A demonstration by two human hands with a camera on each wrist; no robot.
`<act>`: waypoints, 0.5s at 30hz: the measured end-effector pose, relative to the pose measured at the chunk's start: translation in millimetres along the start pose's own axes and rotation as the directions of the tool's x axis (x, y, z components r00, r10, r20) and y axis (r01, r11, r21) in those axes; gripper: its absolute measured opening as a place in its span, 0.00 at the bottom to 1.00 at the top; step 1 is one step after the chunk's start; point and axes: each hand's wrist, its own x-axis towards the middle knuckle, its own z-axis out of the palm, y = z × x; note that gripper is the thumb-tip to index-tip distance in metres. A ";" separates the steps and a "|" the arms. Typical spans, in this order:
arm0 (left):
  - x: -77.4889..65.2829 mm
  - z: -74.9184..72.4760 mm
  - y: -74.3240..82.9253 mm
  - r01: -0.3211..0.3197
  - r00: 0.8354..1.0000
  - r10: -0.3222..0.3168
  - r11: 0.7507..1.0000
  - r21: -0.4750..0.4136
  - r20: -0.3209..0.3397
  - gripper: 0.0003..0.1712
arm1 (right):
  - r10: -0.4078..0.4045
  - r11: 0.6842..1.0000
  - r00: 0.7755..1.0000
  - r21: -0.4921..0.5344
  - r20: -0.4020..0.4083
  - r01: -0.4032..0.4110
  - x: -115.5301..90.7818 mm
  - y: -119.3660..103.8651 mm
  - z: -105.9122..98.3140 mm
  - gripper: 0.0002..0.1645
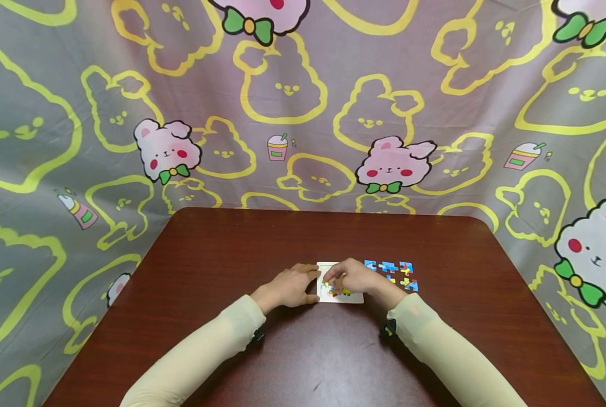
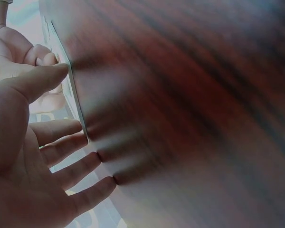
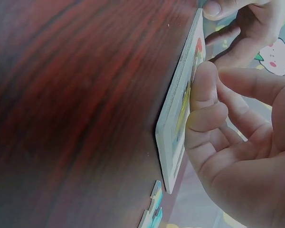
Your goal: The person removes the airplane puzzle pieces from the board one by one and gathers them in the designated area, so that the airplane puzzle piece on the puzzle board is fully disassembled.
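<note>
A flat white-bordered puzzle board [image 1: 355, 300] with a colourful cartoon picture lies on the table before me. My left hand [image 1: 291, 286] touches its left edge, thumb near the lower corner and fingers extended toward the upper one. In the left wrist view, the outer fingertips [image 2: 107, 184] rest on the tabletop. Over the board's left half, my right hand [image 1: 356, 277] bends down with curled fingers, thumb tip close to the index finger. Its fingertips [image 3: 205, 78] are right at the picture's surface; I cannot tell whether a piece is pinched between them.
Several loose blue jigsaw pieces [image 1: 388, 267], some with yellow and red, lie just right of the board, partly behind my right wrist. All of this is on a dark reddish-brown table [image 1: 242, 243]. A grey curtain [image 1: 303, 135] with cartoon bears and rabbits hangs around the table.
</note>
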 end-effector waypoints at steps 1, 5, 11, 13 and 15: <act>0.0 -0.1 0.1 -0.001 1.000 0.001 1.000 0.000 0.000 0.39 | -0.002 1.000 1.000 0.006 -0.001 0.002 0.2 0.6 -0.2 0.16; -0.2 -0.2 0.2 -0.003 1.000 0.003 1.000 -0.005 -0.002 0.39 | -0.007 1.000 1.000 0.015 -0.006 0.007 1.2 1.9 -0.2 0.16; 0.5 0.1 -0.7 -0.005 1.000 0.005 1.000 -0.004 -0.002 0.39 | -0.002 0.999 0.999 -0.033 -0.035 0.001 2.2 0.9 0.1 0.17; 0.9 0.3 -1.1 -0.006 1.000 0.006 1.000 -0.003 -0.003 0.39 | -0.006 0.999 0.999 -0.043 -0.044 0.004 2.7 0.7 0.3 0.17; 0.9 -0.1 -0.9 -0.006 1.000 0.006 1.000 -0.007 -0.001 0.39 | -0.015 0.999 0.999 -0.045 -0.049 0.013 3.0 0.8 0.4 0.16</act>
